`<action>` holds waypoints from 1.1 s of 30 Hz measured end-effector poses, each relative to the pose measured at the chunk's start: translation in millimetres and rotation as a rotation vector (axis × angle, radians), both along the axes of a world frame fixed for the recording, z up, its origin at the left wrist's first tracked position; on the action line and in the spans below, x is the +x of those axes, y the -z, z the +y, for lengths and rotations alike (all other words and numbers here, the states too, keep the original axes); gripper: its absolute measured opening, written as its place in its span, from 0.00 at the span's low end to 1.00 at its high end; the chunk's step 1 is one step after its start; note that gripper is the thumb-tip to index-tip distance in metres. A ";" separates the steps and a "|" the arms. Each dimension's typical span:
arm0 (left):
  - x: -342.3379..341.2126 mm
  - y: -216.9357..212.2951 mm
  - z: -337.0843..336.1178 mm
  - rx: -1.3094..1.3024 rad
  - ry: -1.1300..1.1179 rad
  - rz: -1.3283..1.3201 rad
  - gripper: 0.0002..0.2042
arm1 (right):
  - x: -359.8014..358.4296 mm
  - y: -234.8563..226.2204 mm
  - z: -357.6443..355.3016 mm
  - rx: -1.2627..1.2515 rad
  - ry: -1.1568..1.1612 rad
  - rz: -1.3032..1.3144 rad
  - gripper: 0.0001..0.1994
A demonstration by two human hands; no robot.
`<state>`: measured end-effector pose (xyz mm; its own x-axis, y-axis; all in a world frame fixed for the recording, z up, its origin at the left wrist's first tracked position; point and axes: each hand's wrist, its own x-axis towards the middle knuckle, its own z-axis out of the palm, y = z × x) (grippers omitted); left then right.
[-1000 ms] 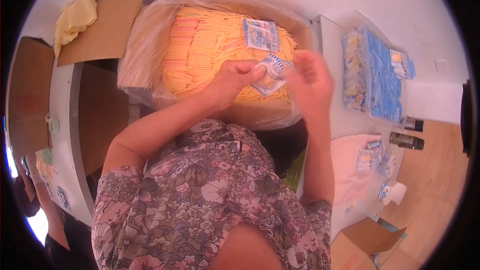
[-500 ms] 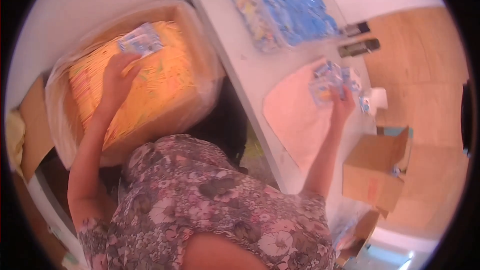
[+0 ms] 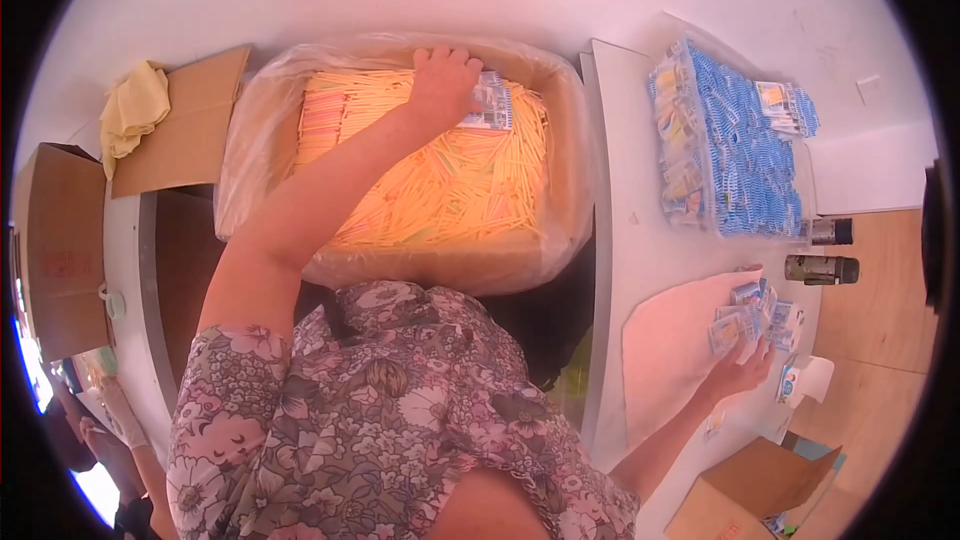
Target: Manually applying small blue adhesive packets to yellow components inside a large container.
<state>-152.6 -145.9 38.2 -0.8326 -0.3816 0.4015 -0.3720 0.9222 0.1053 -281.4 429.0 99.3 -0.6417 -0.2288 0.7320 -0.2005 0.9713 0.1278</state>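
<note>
My left hand [image 3: 442,90] reaches over an open carton [image 3: 430,265], fingers bent around the left end of some small blue-and-white packets [image 3: 492,103]. These packets lie on a mass of thin yellow-orange sticks [image 3: 430,195], some with pink or green parts. My fingertips there are partly hidden. At the right, my right hand [image 3: 742,370] is closed on a small clear-and-blue packet [image 3: 733,328] above a pink cloth [image 3: 665,355]. More such packets [image 3: 786,325] lie close beside it.
A clear bin [image 3: 710,210] full of blue-striped packets stands on the white table [image 3: 635,180]. Two dark cylinders [image 3: 822,268] lie by it. An open cardboard box [image 3: 750,495] is at lower right. At left are a cardboard flap [image 3: 190,120], yellow cloth [image 3: 135,110] and another person's arm [image 3: 150,480].
The view has swung left, so the carton and table appear farther right. My left hand has moved onto the packets in the carton. My right hand stays at the packets on the cloth.
</note>
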 end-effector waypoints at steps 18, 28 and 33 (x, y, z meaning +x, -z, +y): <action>6.0 8.3 -5.4 0.107 -0.068 0.041 0.16 | 59.5 -47.8 -124.3 0.027 -0.508 0.212 0.11; 4.7 7.8 -6.8 0.211 -0.049 0.065 0.13 | 63.5 -47.5 -138.2 0.043 -0.569 0.179 0.09; 5.9 2.1 -10.2 0.244 -0.006 0.069 0.05 | 75.0 -50.1 -165.8 0.020 -0.663 0.181 0.09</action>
<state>-146.7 -156.1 36.1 -0.8040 -0.4788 0.3527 -0.3611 0.8643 0.3501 -206.3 263.2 149.4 -0.2297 -0.5455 0.8060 -0.7258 0.6478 0.2316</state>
